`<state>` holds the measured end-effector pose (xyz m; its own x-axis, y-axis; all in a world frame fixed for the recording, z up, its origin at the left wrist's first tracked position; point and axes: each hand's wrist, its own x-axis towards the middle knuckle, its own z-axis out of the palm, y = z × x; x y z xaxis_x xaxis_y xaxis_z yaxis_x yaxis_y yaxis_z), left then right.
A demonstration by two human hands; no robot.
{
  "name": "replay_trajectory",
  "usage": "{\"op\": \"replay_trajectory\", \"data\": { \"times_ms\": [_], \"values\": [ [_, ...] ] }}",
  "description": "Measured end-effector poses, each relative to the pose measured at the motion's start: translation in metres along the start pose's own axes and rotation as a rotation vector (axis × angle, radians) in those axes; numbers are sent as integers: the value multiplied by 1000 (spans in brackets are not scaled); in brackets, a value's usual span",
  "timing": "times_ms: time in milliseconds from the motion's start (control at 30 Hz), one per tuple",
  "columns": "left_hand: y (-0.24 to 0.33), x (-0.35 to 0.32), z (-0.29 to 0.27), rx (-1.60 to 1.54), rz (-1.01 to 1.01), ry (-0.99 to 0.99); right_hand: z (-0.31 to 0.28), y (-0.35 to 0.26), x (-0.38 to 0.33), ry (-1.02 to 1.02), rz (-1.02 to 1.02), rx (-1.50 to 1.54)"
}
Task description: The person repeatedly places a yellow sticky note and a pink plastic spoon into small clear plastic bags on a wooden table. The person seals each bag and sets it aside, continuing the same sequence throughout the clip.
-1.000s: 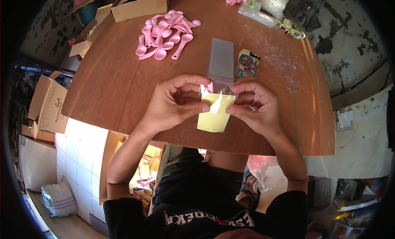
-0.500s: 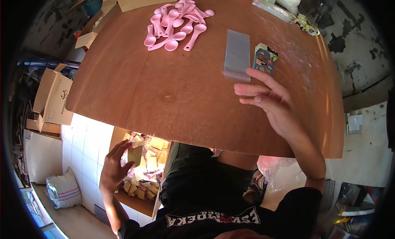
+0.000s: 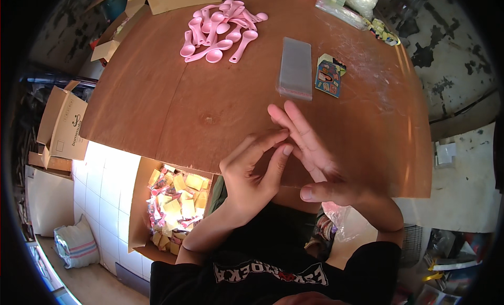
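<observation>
My two hands meet above the table's near edge. My left hand point(image 3: 249, 174) has its thumb and forefinger closed in a pinch against the fingers of my right hand; whatever is between the tips is too small to make out. The right hand point(image 3: 315, 158) is open, its fingers stretched out and its thumb apart. Just beyond them lie a stack of clear plastic sleeves point(image 3: 295, 69) and, to its right, a small pile of printed cards point(image 3: 328, 79). Farther left is a heap of pink spoons point(image 3: 218, 29).
Below the table at left stands an open carton point(image 3: 137, 210) filled with small packets point(image 3: 181, 200). More cardboard boxes point(image 3: 63, 121) stand at the left. Plastic packaging point(image 3: 341, 11) lies at the far right of the brown table point(image 3: 157, 105). A white sack point(image 3: 76, 242) rests on the floor.
My left hand has left the carton, where it held a small packet, and come up to my right hand. The packet is no longer in it. My right hand has moved left and nearer.
</observation>
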<state>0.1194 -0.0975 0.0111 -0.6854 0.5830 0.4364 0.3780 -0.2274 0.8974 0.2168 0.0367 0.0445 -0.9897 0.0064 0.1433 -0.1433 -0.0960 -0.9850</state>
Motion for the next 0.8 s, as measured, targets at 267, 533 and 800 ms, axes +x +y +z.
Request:
{"op": "replay_trajectory", "data": {
  "times_ms": [267,533,800],
  "values": [
    [-5,-6,23,-15,143,147,-2,12,-7,-60,-164,-151],
    [-1,-11,23,111,230,176,1,17,-10,-96,-219,-128],
    [-5,-14,22,115,242,210,14,10,-9,-30,-141,57]
  ]
}}
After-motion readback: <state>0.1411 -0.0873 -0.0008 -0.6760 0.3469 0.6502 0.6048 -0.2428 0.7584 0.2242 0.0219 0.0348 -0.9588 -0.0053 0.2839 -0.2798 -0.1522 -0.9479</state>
